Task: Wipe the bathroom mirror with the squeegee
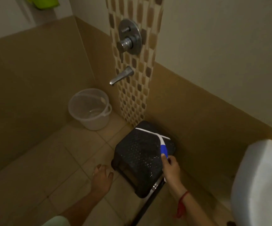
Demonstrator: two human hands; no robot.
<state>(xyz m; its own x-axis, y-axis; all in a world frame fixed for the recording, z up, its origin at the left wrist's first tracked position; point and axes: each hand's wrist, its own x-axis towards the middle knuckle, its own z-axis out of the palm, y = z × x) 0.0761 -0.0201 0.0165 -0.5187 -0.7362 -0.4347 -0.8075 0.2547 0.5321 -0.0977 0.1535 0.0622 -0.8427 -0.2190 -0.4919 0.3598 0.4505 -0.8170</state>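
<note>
A squeegee (158,139) with a white blade and a blue-and-white handle lies across the top of a black plastic stool (140,154) by the tiled wall. My right hand (171,168) is closed around the lower end of the squeegee's handle, with the index finger laid along it. My left hand (101,175) hangs over the floor tiles just left of the stool, fingers loosely spread and holding nothing. No mirror is in view.
A white bucket (89,110) stands in the corner under a chrome spout (121,75) and a shower mixer (128,38). A white toilet (260,185) fills the lower right. A dark rod (148,204) leans beside the stool. Beige floor tiles spread to the left.
</note>
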